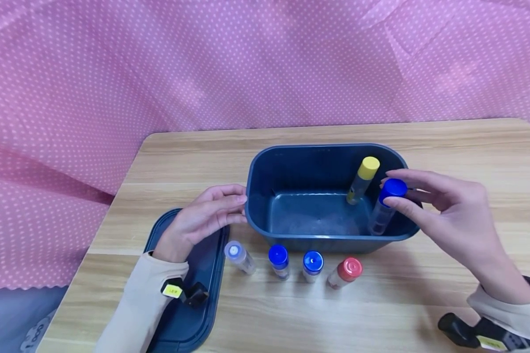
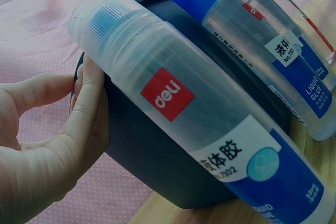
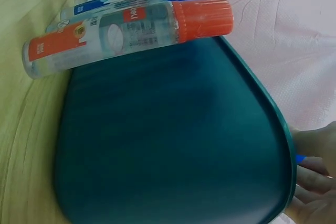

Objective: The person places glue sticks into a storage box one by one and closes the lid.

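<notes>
Lid: a dark blue flat plastic lid [image 1: 183,314] lay on the table left of the dark blue rounded plastic tub [image 1: 265,215], under the left forearm, out of the way of the tub's open mouth.
Left hand: the left hand [image 1: 203,218] rested against the tub's left wall, fingers [image 2: 86,108] straight and close together, pressing the rim, seemingly to steady the tub.
Row in front of the tub: a clear-capped transparent glue bottle [image 1: 240,256], two blue-capped clear glue bottles [image 1: 278,261] [image 1: 312,265] and a red-capped clear glue bottle [image 1: 345,272] lay side by side, near the tub's front wall, within easy reach.
Inside the tub: a yellow-capped clear glue bottle [image 1: 363,180] leaned upright against the back right corner.
Right hand: the right hand [image 1: 450,215] pinched the blue cap of a clear glue bottle [image 1: 385,208] between thumb and fingertips, holding it tilted just inside the tub's right wall, base near the floor.
Surface: a light wood-grain table [image 1: 446,147] carried the tub.
Room: a pink white-dotted cloth [image 1: 203,63] hung behind the tub as a backdrop.
</notes>
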The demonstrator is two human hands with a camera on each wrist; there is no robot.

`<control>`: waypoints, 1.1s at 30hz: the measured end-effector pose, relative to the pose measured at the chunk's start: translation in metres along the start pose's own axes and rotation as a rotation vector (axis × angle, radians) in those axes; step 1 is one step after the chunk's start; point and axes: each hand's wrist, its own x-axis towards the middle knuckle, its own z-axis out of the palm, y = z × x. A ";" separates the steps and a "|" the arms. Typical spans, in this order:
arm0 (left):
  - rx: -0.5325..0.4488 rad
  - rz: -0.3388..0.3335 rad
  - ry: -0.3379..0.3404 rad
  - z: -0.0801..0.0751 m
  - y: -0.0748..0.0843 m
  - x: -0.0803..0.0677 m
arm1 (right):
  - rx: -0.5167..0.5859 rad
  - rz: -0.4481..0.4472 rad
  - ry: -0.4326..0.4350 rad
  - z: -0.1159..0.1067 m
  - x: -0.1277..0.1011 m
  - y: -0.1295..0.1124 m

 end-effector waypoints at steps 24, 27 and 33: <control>0.006 0.003 0.010 0.001 0.001 0.000 | -0.380 -0.319 -0.354 -0.001 0.017 0.003; 0.007 0.002 0.012 0.002 0.001 0.000 | -0.389 -0.329 -0.400 -0.001 0.020 0.003; 0.002 0.000 0.010 0.001 0.001 0.000 | -0.403 -0.305 -0.463 0.000 0.023 0.001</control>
